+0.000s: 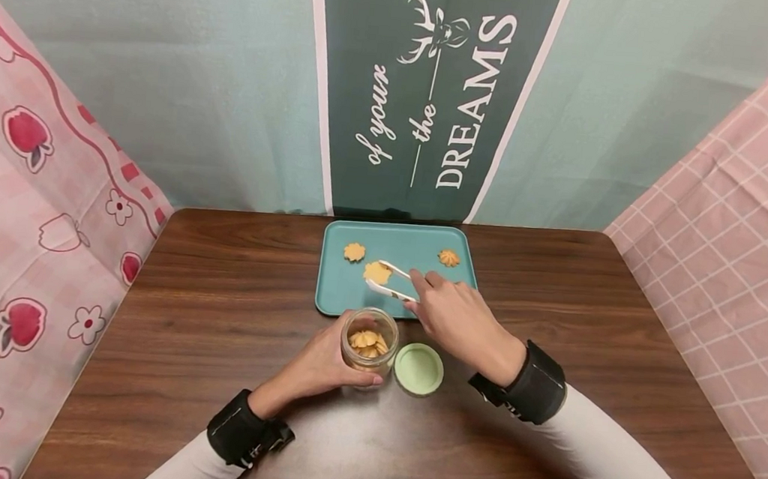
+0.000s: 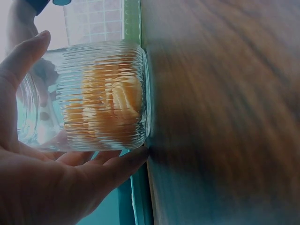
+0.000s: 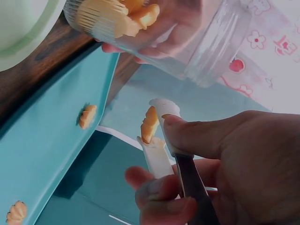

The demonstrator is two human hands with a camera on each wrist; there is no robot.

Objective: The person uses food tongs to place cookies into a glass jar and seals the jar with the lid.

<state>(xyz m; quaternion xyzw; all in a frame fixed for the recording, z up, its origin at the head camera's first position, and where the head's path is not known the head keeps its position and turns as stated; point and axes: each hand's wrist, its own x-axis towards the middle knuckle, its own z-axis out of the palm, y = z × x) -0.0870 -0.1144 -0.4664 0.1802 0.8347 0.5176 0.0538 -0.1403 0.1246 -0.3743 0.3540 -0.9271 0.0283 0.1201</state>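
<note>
Head view, right hand (image 1: 462, 319): pinches white-tipped metal tongs (image 3: 159, 161).
Golden scalloped cookie (image 1: 378, 272): clamped between tongs, over teal rectangular tray (image 1: 339, 289).
Left hand (image 1: 325, 363): curled around ribbed clear-glass jar (image 3: 218, 51) of cookies (image 1: 367, 342).
Round pale-green lid (image 1: 418, 370): beside jar.

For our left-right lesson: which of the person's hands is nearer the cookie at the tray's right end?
Right. The right hand is just in front of that cookie, holding tongs; the left hand is farther away, leftward, gripping the glass jar.

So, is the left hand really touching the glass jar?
Touching. The left wrist view shows the left hand wrapped round the side of the glass jar.
</note>
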